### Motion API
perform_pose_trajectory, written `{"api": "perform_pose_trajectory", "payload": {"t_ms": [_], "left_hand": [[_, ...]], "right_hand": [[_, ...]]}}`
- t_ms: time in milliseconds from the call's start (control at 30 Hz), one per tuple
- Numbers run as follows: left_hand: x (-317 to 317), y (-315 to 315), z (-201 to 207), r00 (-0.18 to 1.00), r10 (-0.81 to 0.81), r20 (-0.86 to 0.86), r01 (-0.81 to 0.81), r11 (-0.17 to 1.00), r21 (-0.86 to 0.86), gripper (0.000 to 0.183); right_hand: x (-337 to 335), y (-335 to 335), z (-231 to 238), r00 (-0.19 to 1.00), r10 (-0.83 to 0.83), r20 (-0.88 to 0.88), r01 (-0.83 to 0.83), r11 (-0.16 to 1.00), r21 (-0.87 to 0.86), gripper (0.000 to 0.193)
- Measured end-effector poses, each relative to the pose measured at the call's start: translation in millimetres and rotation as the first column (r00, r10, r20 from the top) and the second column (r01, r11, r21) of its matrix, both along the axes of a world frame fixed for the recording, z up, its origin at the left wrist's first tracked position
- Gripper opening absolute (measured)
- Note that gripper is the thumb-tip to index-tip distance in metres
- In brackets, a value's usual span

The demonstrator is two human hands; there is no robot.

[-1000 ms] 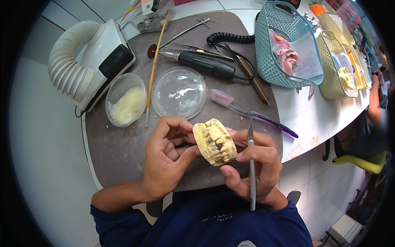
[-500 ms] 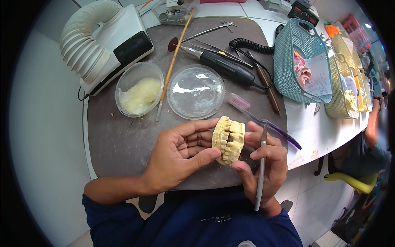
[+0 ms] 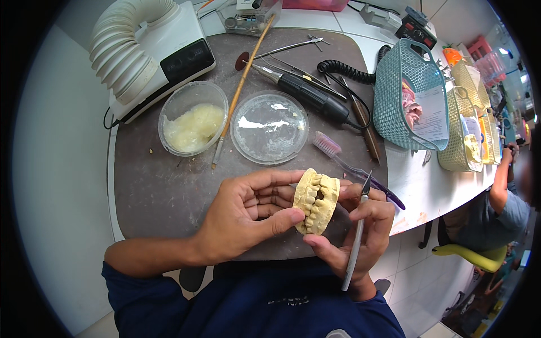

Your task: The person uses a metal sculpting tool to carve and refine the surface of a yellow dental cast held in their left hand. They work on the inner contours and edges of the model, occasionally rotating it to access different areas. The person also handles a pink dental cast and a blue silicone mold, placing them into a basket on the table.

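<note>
A pale yellow plaster dental cast [image 3: 316,204], its upper and lower rows of teeth facing each other, is raised above the near part of the bench mat. My left hand [image 3: 251,211] grips its left side, thumb on the near face and fingers behind. At the cast's right side, my right hand [image 3: 366,225] steadies it with thumb and fingertips. That same hand also carries a slim metal carving knife [image 3: 356,239], its dark pointed blade up and away from the cast. Just beyond lies a purple toothbrush [image 3: 355,170], partly hidden behind the right fingers and knife.
Farther off are a tub of whitish paste [image 3: 194,127], a clear round lid [image 3: 269,128], a long wooden brush [image 3: 239,101] and a black handpiece [image 3: 310,96]. A white hose unit [image 3: 163,62] stands left, a blue basket [image 3: 389,96] right. Another person [image 3: 496,203] sits far right.
The cast has turned in my hands, and the gap between its two halves looks narrower. The knife leans more, its blade tip farther right. My whole view has shifted slightly.
</note>
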State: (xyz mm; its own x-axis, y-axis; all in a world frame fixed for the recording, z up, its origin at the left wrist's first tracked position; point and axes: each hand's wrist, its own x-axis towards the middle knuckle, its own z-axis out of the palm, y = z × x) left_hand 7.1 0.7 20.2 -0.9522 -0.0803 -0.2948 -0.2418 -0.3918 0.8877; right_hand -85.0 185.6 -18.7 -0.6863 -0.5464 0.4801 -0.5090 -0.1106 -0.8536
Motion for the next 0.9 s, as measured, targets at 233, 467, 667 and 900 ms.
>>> {"api": "perform_pose_trajectory", "payload": {"t_ms": [233, 467, 667, 900], "left_hand": [[0, 4, -3, 0.999, 0.030, -0.045, -0.029, 1.000, 0.008, 0.053], [0, 4, -2, 0.997, 0.046, -0.068, -0.045, 0.999, 0.013, 0.054], [-1, 1, -2, 0.996, -0.013, -0.086, 0.012, 1.000, -0.023, 0.064], [3, 11, -4, 0.990, 0.027, -0.138, -0.037, 0.997, -0.070, 0.068]], "right_hand": [[3, -2, -2, 0.997, -0.007, 0.077, 0.012, 0.998, -0.065, 0.064], [0, 2, -7, 1.000, 0.004, -0.016, -0.005, 0.999, -0.048, 0.066], [2, 0, -8, 0.999, -0.030, -0.026, 0.028, 0.998, -0.050, 0.068], [2, -4, -2, 0.970, -0.094, -0.223, 0.094, 0.996, -0.007, 0.059]]}}
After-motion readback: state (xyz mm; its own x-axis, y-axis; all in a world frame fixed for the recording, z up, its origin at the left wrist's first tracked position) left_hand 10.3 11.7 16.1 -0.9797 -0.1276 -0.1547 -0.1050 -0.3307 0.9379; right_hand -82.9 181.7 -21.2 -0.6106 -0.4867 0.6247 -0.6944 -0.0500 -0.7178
